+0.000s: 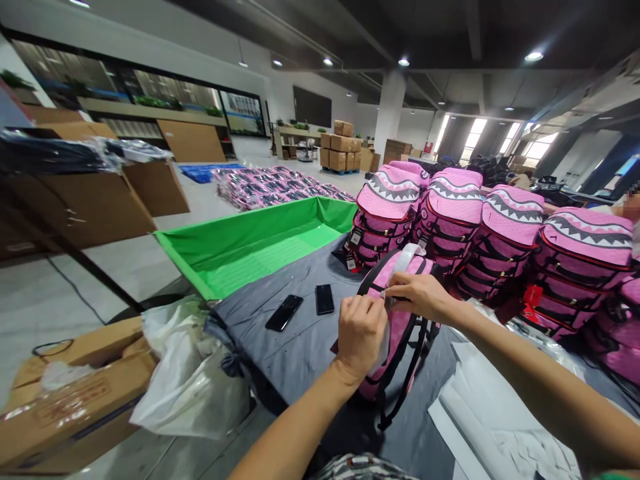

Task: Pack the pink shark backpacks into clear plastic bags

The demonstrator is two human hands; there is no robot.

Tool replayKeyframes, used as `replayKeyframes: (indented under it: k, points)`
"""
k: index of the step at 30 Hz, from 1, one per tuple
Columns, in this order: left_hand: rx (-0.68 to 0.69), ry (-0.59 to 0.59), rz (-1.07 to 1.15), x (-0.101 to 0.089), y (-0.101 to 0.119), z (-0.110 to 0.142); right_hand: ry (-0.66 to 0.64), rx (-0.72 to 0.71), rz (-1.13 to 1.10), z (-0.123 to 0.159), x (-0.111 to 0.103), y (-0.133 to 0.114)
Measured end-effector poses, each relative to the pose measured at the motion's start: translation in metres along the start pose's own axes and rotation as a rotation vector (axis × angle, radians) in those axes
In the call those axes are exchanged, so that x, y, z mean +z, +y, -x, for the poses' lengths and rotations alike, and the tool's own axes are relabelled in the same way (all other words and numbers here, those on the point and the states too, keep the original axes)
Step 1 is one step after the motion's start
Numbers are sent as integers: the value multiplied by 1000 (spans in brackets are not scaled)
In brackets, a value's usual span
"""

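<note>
A pink backpack (397, 333) with black straps stands on the grey cloth-covered table, in front of me. Both of my hands are at its upper part, close together. My left hand (363, 330) is closed, fingers curled, against the near side of the backpack; whitish thin wrapping shows beside it. With thumb and fingers pinched, my right hand (417, 293) grips the lower end of a white wrapping strip (407, 257) that loops over the top of the backpack. My fingers hide exactly what the left hand grips.
Several pink backpacks (513, 213) with shark-teeth trim stand along the table's far right. Two phones (285, 312) (325, 299) lie left of my hands. White sheets (500, 407) lie at right. Beyond the table's left edge are a green bin (200, 267), plastic bags (190, 373) and cardboard boxes (85, 407).
</note>
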State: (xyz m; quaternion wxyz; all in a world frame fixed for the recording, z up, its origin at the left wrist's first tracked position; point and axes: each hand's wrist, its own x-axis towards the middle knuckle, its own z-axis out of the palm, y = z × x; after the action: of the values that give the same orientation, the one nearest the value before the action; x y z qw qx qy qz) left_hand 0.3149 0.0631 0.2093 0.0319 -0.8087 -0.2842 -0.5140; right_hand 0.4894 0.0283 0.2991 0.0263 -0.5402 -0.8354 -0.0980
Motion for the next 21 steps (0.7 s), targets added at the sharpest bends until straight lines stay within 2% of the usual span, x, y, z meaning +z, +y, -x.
replayKeyframes:
  k: [3,5,9,11,13,15,17,19,21]
  points:
    - [207,-100,-228,-10,12,-3,79,20,-39,4,6,4]
    - [264,-143,-299,-14,19,-4,150,-23,-4,7,10,5]
    - [273,-200,-307,-19,24,-2,296,-279,230,15,14,4]
    - [213,-243,-169,-21,18,-2,326,-386,349,20,15,2]
    - [7,-273,141,-23,6,-6,314,-413,429,22,15,0]
    - [-334,-293,557,-26,-6,-15,317,-395,469,24,14,-4]
    - [-689,-346,919,-30,-14,-28,393,-393,479,25,11,-9]
    - [-951,-457,1128,-36,-13,-41,517,-410,452,30,8,-15]
    - [-1125,-593,1187,-40,-5,-51,627,-409,388,40,11,-13]
